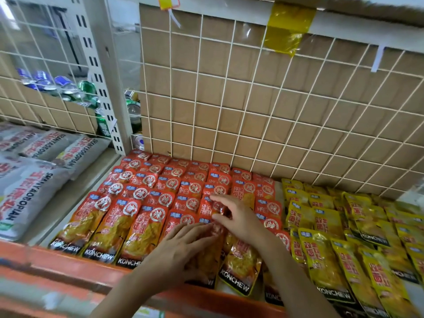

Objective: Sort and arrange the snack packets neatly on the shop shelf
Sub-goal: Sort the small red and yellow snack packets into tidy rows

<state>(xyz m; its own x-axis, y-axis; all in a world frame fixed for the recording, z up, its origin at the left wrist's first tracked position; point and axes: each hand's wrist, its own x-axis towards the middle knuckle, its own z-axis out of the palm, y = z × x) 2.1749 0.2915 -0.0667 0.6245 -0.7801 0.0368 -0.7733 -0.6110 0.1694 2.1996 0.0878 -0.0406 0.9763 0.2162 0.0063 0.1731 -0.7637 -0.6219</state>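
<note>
Left hand (pixel 183 246) flat on red packets (pixel 137 226), fingers straight, right hand (pixel 236 219) pinching one red packet (pixel 213 208), yellow packets (pixel 332 249) just beside

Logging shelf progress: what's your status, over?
Left hand flat on front red packet. Right hand pinching next red packet back. Yellow packets alongside, nothing blocking.

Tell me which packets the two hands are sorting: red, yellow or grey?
The red packets in the middle: the left hand rests on one, the right hand pinches another. The yellow packets and grey bags lie untouched.
</note>
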